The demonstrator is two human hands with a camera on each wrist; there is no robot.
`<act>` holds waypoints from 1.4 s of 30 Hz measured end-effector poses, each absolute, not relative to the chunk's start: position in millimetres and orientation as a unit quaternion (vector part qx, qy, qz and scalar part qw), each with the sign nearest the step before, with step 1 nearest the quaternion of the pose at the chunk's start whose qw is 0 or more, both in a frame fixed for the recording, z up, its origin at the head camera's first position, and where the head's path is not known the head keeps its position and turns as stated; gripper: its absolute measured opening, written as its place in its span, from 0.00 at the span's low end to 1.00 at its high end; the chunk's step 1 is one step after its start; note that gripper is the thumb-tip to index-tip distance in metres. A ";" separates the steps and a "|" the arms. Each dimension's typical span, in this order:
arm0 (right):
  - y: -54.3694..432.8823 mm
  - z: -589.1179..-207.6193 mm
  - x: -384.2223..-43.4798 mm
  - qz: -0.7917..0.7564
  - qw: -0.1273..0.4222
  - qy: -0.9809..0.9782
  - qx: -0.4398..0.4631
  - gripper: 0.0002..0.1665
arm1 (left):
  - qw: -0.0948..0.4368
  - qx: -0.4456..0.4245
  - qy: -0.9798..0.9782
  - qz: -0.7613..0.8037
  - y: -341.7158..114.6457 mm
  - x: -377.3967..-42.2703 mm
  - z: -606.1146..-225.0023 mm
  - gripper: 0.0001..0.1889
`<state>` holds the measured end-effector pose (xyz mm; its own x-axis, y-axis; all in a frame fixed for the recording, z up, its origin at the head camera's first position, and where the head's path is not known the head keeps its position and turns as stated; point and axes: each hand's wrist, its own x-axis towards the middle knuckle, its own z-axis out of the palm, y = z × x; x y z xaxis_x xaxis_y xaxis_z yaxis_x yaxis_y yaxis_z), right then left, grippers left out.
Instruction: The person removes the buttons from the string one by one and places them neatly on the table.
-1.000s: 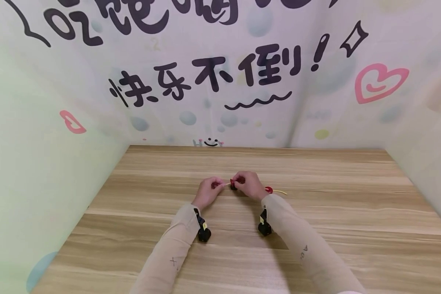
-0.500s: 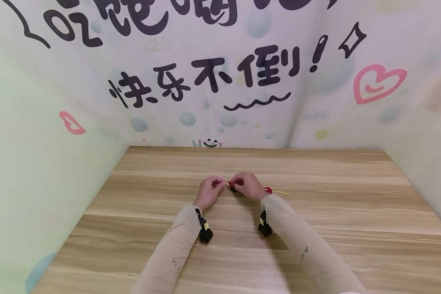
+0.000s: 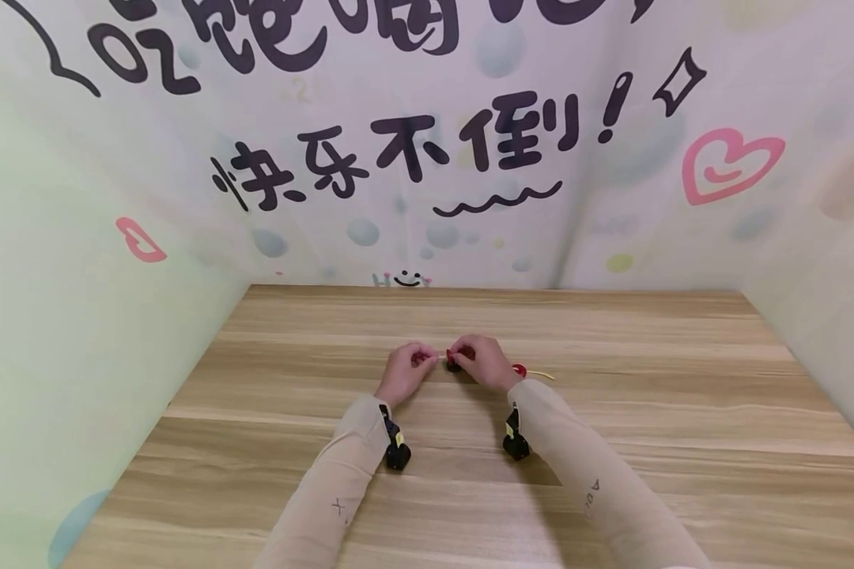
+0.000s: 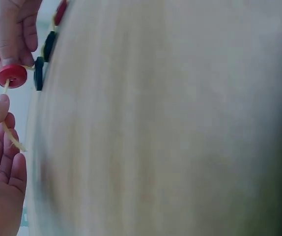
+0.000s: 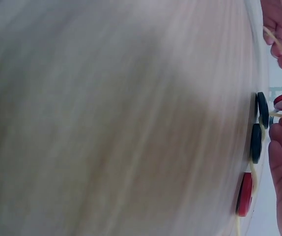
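Note:
My left hand pinches a yellow cord between thumb and fingers, and its short free end sticks out past them. The cord passes through a hole in a red button, which my right hand holds by the edge. A small gap with cord in it separates the button from my left fingertips. Farther along the cord, two dark buttons hang or stand on edge close over the table. Beyond them a second red button is strung, seen past my right wrist in the head view.
The cord's yellow tail lies on the wooden table to the right. A printed cloth backdrop rises behind the table's far edge. Black wrist cameras hang below both sleeves.
The held red button came slightly closer to my left fingers, then shifted back right a little, showing the cord between again. Both hands otherwise stay nearly in place.

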<state>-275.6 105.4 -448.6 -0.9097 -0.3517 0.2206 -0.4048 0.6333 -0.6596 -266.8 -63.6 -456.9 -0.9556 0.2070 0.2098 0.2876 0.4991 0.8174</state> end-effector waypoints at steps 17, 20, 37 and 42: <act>107.3 -448.2 -273.5 0.411 0.040 -0.887 0.207 0.03 | -0.011 -0.166 -0.858 -0.486 -53.2 -267.5 -461.0 0.16; 108.0 -448.2 -272.9 0.415 0.042 -0.884 0.209 0.03 | -0.009 -0.170 -0.855 -0.490 -49.1 -267.5 -460.1 0.18; 110.2 -446.6 -272.9 0.443 0.054 -0.872 0.201 0.03 | 0.005 -0.199 -0.844 -0.499 -38.6 -266.5 -453.3 0.16; 111.2 -445.8 -272.2 0.445 0.057 -0.870 0.205 0.03 | 0.003 -0.195 -0.840 -0.507 -38.3 -266.6 -452.4 0.16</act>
<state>-272.2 111.2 -445.8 -0.9097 -0.3053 0.2816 -0.4069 0.5193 -0.7515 -266.6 -38.3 -452.4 -0.9242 0.3238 0.2026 0.3302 0.4107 0.8499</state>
